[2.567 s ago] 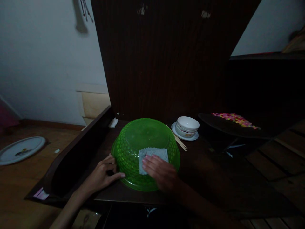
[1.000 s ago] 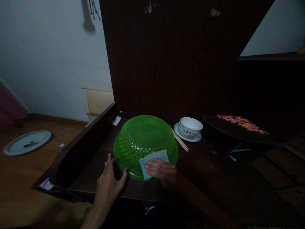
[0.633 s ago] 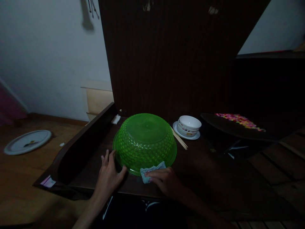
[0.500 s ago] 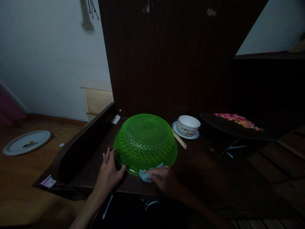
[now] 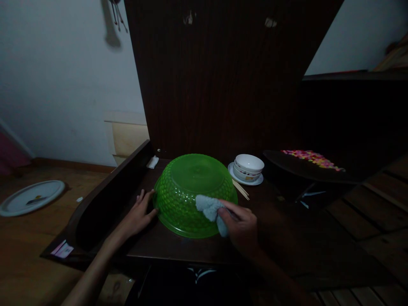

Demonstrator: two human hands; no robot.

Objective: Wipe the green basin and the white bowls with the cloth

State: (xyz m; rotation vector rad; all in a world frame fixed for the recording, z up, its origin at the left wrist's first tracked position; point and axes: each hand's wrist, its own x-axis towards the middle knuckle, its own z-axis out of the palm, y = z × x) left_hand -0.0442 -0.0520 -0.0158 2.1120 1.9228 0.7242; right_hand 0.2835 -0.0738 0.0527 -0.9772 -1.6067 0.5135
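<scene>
A green see-through plastic basin (image 5: pixel 194 178) lies upside down on the dark wooden bench (image 5: pixel 178 248). My left hand (image 5: pixel 140 214) rests at the basin's left rim, fingers spread and touching its edge. In my right hand (image 5: pixel 240 225) is a pale blue-grey cloth (image 5: pixel 210 208), pinched between thumb and fingers. The cloth lies over the basin's front right side wall, with one end hanging down by the rim. Part of that wall is hidden behind the cloth and hand.
Stacked white bowls (image 5: pixel 249 163) stand on a plate (image 5: pixel 259 180) right of the basin, beside several wooden chopsticks (image 5: pixel 241 190). A raised wooden armrest (image 5: pixel 111 187) borders the left. A dark surface with pink and yellow decoration (image 5: pixel 314 159) is at right; a white oval lid-like object (image 5: pixel 47 191) lies on the floor.
My right hand has carried the cloth from the basin's front rim up and right onto its side wall. My left hand has shifted slightly left along the rim.
</scene>
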